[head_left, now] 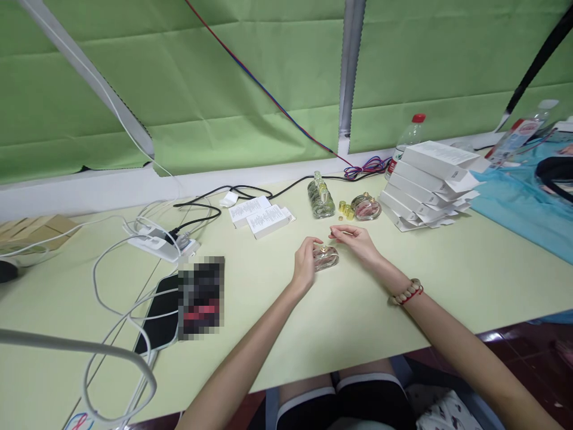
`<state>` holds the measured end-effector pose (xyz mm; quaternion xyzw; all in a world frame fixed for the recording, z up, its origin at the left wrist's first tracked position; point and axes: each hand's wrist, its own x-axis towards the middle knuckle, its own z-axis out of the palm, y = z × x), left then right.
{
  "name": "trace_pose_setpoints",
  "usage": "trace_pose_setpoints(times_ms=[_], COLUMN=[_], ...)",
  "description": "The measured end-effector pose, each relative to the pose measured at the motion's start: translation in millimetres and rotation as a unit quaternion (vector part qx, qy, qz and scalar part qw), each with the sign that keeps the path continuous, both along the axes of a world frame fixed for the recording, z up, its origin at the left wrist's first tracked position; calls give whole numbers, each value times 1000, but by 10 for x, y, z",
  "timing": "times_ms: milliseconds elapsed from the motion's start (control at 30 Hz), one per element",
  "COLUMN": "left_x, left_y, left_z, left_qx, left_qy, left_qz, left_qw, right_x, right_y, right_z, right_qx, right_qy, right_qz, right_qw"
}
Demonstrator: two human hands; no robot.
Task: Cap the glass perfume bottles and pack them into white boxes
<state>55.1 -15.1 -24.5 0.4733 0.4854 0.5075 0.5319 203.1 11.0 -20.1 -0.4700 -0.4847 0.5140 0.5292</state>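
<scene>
on the pale yellow table (367,325) a leaning stack of white cartons (423,191) stands to the right, end flaps loose, contents hidden. behind it is a red-capped plastic bottle (406,137). farther back sits a row of glass bottles (323,206) with gold tops. the right hand (358,242) has thumb and fingertips close together; i cannot tell whether they grip anything. the left hand (305,263) curls round the left side of a clear glass bottle (326,258) near the table's middle, contents unclear. small gold caps (346,209) stand beyond.

Rounded glass bottle (329,259), gold-necked, upright
</scene>
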Motion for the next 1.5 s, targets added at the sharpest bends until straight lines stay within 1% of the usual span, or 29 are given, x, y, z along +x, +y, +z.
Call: trace_pose_setpoints(times_ms=[100, 200, 300, 400, 533, 700, 867, 967, 1067, 1233, 1367, 1500], left_x=[-2, -3, 0, 5, 7, 3, -4, -2, 3, 0, -13, -11], left_y=[4, -4, -18, -24, -13, 2, 12, 8, 0, -2, 3, 4], left_z=[-4, 17, 48, 56, 31, -1, -37, -37, -20, -20, -37, -24], left_qx=[10, 16, 5, -8, -9, -1, 30, 27, 23, 24, 52, 58], left_qy=[8, 14, -5, -29, -29, -20, 11, 9, 4, 10, 46, 52], left_qz=[0, 6, 0, -14, -12, -16, 1, -3, -6, -14, -9, -12], left_qw=[1000, 1000, 1000, 999, 999, 1000, 999, 1000, 1000, 1000, 998, 997], right_x=[7, 2, -9, -10, -2, -13, -22, -20, -19, -39, -69, -85], right_y=[-13, -39, -67, -89, -106, -128, -142, -140, -141, -147, -145, -148], right_z=[21, 56, 101, 135, 151, 159, 145, 133, 125, 111, 109, 116], right_qx=[-11, -26, -36, -46, -34, -16, 6, 18, 19, 30, 32, 36], right_qy=[14, 51, 77, 79, 82, 92, 55, 48, 52, 85, 77, 89], right_qz=[17, 44, 79, 114, 139, 146, 165, 181, 182, 138, 147, 140], right_qw=[1000, 997, 993, 989, 986, 985, 985, 982, 982, 986, 986, 985])
